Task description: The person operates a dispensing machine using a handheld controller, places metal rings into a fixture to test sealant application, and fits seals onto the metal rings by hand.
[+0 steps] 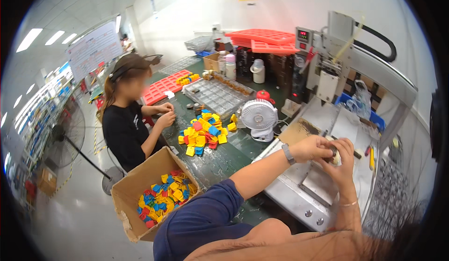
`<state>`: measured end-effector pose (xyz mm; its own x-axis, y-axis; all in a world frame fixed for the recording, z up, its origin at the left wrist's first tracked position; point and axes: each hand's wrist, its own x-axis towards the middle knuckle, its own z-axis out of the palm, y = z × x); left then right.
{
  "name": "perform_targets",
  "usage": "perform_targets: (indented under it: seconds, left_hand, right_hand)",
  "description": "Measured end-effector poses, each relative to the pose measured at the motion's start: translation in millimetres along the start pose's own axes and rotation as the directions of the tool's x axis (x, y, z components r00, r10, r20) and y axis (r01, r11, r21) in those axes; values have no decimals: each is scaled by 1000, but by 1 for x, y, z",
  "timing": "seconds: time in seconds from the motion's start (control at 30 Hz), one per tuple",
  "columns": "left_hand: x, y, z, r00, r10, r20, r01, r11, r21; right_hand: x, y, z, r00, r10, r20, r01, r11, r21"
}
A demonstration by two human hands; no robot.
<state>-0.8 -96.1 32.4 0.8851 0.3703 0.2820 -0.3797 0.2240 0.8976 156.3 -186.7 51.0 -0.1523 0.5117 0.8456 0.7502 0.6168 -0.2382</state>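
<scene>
Both my hands meet over the bed of a bench machine [294, 214] on the right. My left hand [309, 149], with a grey watch at its wrist, is closed with fingertips pinched together. Facing it, my right hand [343, 166] curls its fingers toward the same spot. A small object sits between the fingertips, mostly covered, and its kind cannot be made out. Below the hands lies a flat metal plate [319, 184] on the machine bed. Just behind them is a brown board [299, 132] with dark residue.
A white fan [259, 119] stands left of the machine. Farther left are a pile of coloured plastic pieces [206, 133] and a cardboard box [126, 200] holding many more. A co-worker [124, 134] works across the table. The machine's upright head [329, 83] rises behind my hands.
</scene>
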Motion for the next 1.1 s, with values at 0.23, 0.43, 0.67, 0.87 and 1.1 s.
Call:
perform_targets:
  seconds: [0.23, 0.43, 0.67, 0.87, 1.1]
  left_hand:
    - [2, -2, -9, 998, -66, -4, 66, 998, -11]
    - [0, 5, -8, 992, -120, -30, 120, 993, 7]
    - [1, 5, -9, 993, -98, 73, 106, 988, -117]
    - [0, 10, -7, 996, -85, -20, 84, 995, -46]
    - [-1, 10, -3, 988, 61, -141, -69, 996, -57]
  right_hand:
    - [-2, 9, 0, 1000, 8, 21, -9, 999, 42]
    - [1, 7, -3, 1000, 15, 26, -16, 998, 68]
    - [0, 9, -3, 1000, 3, -10, -2, 997, 81]
    - [0, 11, -5, 1000, 14, -16, -13, 997, 81]
    - [0, 14, -5, 997, 36, -68, -29, 995, 91]
